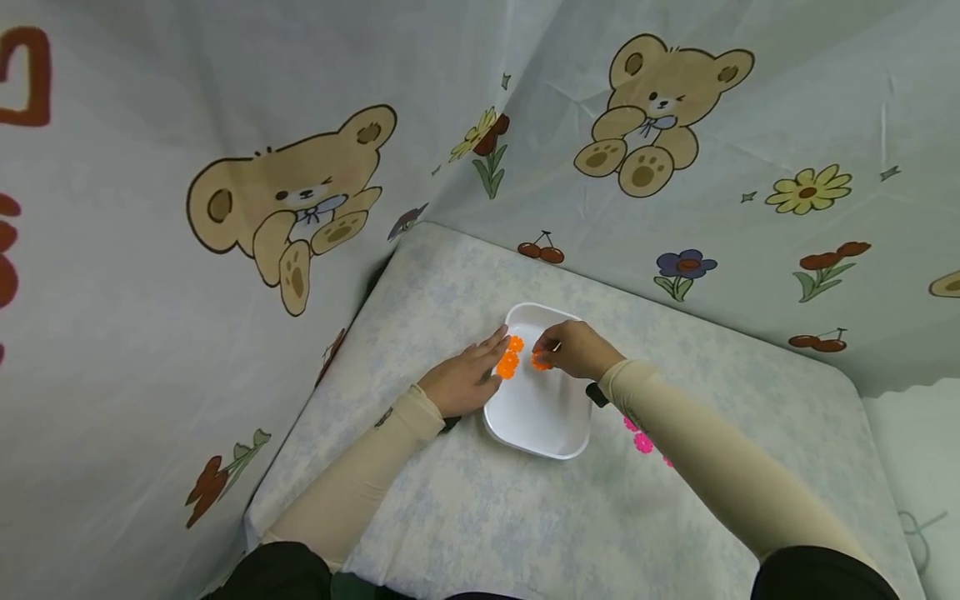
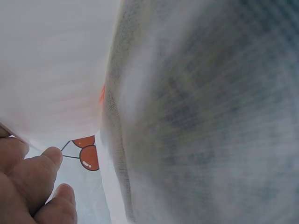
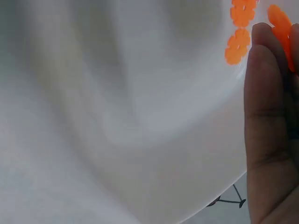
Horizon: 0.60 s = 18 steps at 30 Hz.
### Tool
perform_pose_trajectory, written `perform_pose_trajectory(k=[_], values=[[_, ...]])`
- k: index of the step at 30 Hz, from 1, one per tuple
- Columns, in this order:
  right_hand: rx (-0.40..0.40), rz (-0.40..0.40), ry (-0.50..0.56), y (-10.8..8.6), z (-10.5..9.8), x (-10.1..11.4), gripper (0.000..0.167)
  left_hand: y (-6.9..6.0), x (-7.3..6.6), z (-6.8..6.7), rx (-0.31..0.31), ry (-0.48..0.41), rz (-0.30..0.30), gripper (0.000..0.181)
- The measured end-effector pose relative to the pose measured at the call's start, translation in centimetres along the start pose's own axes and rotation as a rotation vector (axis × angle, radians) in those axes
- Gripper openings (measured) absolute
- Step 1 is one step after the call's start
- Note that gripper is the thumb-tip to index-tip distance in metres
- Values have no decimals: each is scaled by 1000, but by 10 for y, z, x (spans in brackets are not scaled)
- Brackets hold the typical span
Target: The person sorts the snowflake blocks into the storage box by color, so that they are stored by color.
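Note:
A white tray (image 1: 536, 429) with a raised rim stands on the cloth-covered table. My left hand (image 1: 467, 375) lies along its left side, fingers fairly straight and touching the rim; several fingers (image 2: 30, 175) show beside the tray's pale wall in the left wrist view. Over the tray's interior, my right hand (image 1: 581, 348) pinches an orange flower-shaped plastic piece (image 3: 280, 23) between thumb and fingertips. More orange flower-shaped pieces (image 1: 507, 365) sit in a row along the tray's left inner side, near my left fingers. The right wrist view shows two of these, edge to edge.
Several pink flower-shaped pieces (image 1: 642, 442) lie on the table right of the tray, partly hidden by my right sleeve. The pale mottled tablecloth (image 1: 465, 517) spreads around the tray. Hanging sheets printed with bears (image 1: 660, 108) border the table's left and far sides.

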State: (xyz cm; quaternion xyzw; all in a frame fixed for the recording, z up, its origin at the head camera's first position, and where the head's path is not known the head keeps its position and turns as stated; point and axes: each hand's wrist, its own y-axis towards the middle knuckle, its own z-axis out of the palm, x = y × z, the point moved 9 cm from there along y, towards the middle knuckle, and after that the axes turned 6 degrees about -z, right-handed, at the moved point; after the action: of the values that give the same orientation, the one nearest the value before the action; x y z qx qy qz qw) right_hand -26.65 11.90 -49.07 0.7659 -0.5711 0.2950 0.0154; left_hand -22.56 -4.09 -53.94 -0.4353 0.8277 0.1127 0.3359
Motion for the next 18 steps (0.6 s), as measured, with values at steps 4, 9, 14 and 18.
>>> perform_pose_trajectory(k=[4, 9, 14, 18], values=[[24, -64, -43, 8, 12, 18, 8, -1, 1, -1, 8, -1, -6, 63], [50, -101, -64, 18, 29, 34, 9, -2, 1, -3, 3, -4, -5, 63], [83, -121, -67, 25, 48, 43, 11, 0, 2, -2, -7, 1, 4, 63], [88, -98, -79, 27, 58, 41, 8, 0, 1, -3, -18, 3, 11, 63]])
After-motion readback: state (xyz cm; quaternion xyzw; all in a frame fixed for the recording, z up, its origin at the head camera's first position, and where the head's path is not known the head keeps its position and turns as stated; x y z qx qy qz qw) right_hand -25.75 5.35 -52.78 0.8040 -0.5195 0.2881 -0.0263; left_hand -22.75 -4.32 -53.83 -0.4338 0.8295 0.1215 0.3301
